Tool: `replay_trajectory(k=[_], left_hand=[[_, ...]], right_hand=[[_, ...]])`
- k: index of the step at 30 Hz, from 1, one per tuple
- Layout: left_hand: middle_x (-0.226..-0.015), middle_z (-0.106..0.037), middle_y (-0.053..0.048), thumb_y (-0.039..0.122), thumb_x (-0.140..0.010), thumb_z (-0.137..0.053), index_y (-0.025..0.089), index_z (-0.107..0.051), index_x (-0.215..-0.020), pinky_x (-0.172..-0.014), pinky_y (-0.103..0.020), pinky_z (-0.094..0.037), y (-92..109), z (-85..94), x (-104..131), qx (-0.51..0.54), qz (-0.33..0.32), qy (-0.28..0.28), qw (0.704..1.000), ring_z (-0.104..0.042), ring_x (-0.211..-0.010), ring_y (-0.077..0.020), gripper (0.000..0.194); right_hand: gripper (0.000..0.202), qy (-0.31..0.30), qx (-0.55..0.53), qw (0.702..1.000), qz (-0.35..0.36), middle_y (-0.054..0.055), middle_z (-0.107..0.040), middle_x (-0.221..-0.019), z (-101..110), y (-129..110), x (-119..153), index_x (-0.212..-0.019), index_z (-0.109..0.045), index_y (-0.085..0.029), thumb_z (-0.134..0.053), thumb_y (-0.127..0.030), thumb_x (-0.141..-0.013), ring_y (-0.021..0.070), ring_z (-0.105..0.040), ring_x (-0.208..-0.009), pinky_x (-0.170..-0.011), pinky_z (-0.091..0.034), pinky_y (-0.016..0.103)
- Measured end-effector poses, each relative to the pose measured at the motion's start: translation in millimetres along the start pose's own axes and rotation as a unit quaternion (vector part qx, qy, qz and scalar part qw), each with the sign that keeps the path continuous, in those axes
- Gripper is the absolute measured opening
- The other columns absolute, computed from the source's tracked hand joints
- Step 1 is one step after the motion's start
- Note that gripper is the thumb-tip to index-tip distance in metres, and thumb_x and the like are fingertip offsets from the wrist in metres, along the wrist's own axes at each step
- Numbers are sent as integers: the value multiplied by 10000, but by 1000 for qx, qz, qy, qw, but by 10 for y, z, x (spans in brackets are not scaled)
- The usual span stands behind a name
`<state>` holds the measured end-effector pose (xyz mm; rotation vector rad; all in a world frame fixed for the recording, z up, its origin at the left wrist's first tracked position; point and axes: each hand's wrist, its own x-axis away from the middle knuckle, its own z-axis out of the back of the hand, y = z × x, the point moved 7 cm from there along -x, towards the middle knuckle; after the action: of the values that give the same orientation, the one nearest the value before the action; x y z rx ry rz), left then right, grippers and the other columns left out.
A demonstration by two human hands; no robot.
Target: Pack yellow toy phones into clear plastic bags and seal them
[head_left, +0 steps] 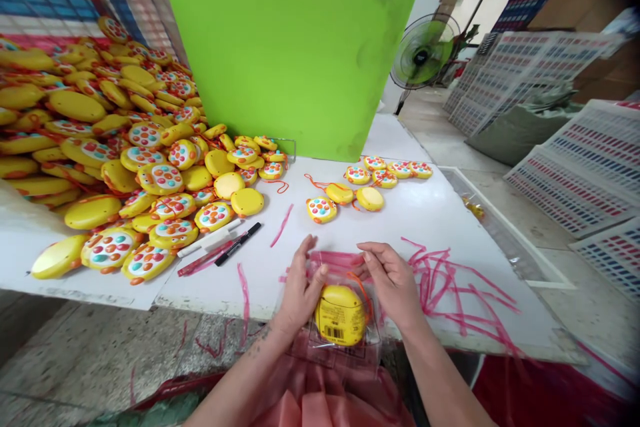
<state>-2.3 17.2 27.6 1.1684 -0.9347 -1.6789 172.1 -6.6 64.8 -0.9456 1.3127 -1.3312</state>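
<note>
A yellow toy [341, 315] lies inside a clear plastic bag [313, 341] at the table's front edge. Its flat back faces up and carries a barcode, and an orange cord [364, 293] loops from its upper right. My left hand [301, 285] grips the bag's left upper edge between thumb and fingers. On the other side, my right hand [393, 281] has its thumb and fingers pinched together at the upper right corner of the bag. Pink plastic strips [334, 258] lie just beyond the bag, between both hands.
A large heap of yellow toys [160, 178] covers the left side; several more [370, 199] lie ahead. Loose pink strips [450, 287] are scattered at right. A black marker [238, 245] lies left. A green panel [300, 47] stands behind; a fan [425, 53] is beyond.
</note>
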Motion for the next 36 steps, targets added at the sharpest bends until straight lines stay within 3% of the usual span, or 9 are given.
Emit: replay_trajectory(k=[2, 4, 6, 12, 25, 36], left_hand=[[-1112, -639, -102, 390, -938, -442, 187, -366, -1372, -865, -369, -467, -47, -92, 1, 30, 53, -69, 996, -602, -1001, -220, 485], [-884, -680, -54, 416, -935, -441, 177, -447, -1308, -722, -310, -489, -61, -161, 12, 66, 87, -120, 987, -633, -793, -189, 443], [-814, -672, -33, 430, -926, -457, 170, -477, -1272, -655, -272, -478, -58, -182, 13, 107, 101, -132, 980, -624, -727, -172, 433], [-820, -675, -44, 433, -908, -492, 142, -622, -941, -633, -239, -458, -93, -214, 10, 157, 113, -141, 971, -611, -727, -158, 321], [-858, -701, -44, 440, -932, -422, 158, -678, -965, -672, -263, -457, -97, -218, -11, 91, 113, -158, 977, -610, -764, -178, 382], [-812, -701, -35, 414, -939, -411, 168, -683, -974, -665, -261, -453, -66, -210, -29, 36, 98, -158, 982, -617, -738, -180, 369]], right_hand=[[244, 9, 5, 1000, 3, 9, -659, -754, 17, 5, 3, -1011, -607, -219, -542, -418, -886, 151, -663, -643, -601, -552, 269], [234, 22, 13, 1000, 10, 10, -664, -759, 47, 14, 1, -1007, -611, -220, -548, -409, -885, 150, -663, -638, -608, -553, 274], [230, 34, 17, 999, 17, 10, -666, -759, 81, 30, -4, -1008, -613, -220, -551, -403, -884, 152, -664, -635, -613, -554, 283], [229, 79, 8, 997, 23, 4, -655, -740, 182, 101, -31, -1006, -614, -216, -568, -395, -871, 155, -662, -602, -575, -550, 290], [257, 123, 52, 991, 5, 18, -663, -724, 250, 176, -52, -1031, -618, -210, -557, -402, -870, 173, -651, -637, -602, -529, 302], [265, 83, 43, 995, -18, 38, -669, -810, 191, 327, 11, -1005, -623, -210, -592, -411, -836, 196, -634, -747, -692, -504, 322]])
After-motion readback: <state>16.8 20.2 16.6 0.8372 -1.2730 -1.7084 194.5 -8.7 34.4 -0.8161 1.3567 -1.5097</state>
